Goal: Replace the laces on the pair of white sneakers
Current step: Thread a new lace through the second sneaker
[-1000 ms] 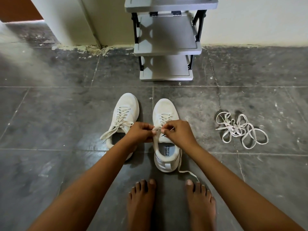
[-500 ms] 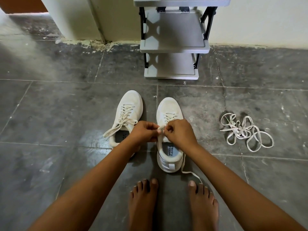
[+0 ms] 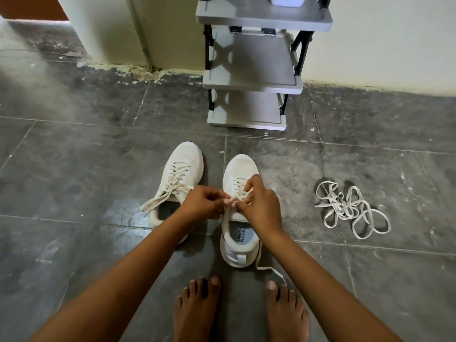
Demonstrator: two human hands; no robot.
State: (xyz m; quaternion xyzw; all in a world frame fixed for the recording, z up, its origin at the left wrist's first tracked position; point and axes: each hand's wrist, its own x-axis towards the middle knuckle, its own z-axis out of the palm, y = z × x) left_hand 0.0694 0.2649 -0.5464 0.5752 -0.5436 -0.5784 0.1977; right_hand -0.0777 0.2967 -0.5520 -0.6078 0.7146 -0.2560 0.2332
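Observation:
Two white sneakers stand side by side on the dark tiled floor, toes pointing away from me. The left sneaker is laced, its lace ends trailing off to the left. Over the top eyelets of the right sneaker, my left hand and my right hand meet, each pinching part of the shoe's lace. One end of that lace trails on the floor beside the heel. A tangled heap of loose white laces lies on the floor to the right.
A grey plastic shoe rack with black posts stands against the wall just beyond the sneakers. My two bare feet are planted close behind the shoes. A wall corner juts out at the back left.
Both hands stay at the top of the right sneaker, working the lace. My right hand's forefinger has lifted up over the lacing. The camera has tilted down slightly.

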